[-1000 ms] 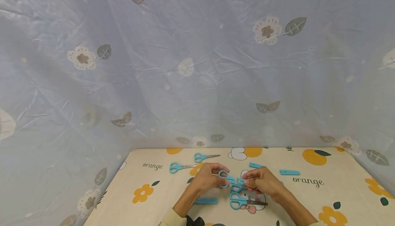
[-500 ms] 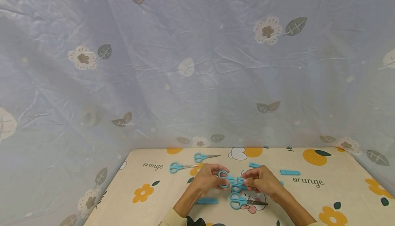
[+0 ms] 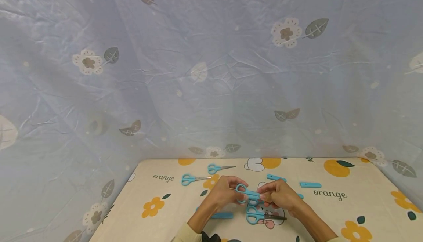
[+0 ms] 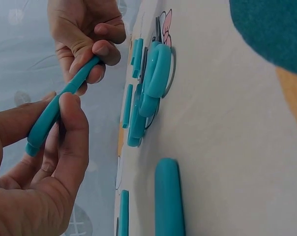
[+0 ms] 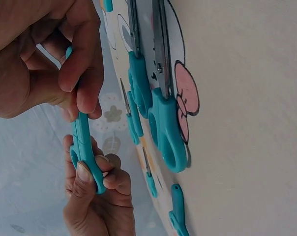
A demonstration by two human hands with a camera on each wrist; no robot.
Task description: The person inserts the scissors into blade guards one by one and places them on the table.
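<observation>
My left hand point(image 3: 224, 190) pinches a pair of scissors by its light-blue handles point(image 3: 241, 188), raised over the table. Facing it, my right hand point(image 3: 281, 196) pinches a light-blue blade cover point(image 5: 80, 125) between thumb and fingers. In the right wrist view the cover meets the handles at a thin seam, and the blades are hidden inside. Just below both hands lie bare-bladed scissors point(image 3: 253, 216), with another pair point(image 5: 138, 78) beside them, partly hidden in the head view.
Two more scissors point(image 3: 214, 168) lie at the back left. Loose covers point(image 3: 310, 184) lie to the right, one partly behind the right hand. Another cover point(image 3: 222, 215) lies by the left forearm. A patterned cloth point(image 3: 185, 205) covers the table; a hanging sheet point(image 3: 211, 98) stands behind.
The gap between cover and handles has closed; the metal visible there earlier is now out of sight. My left hand has shifted slightly right with the scissors.
</observation>
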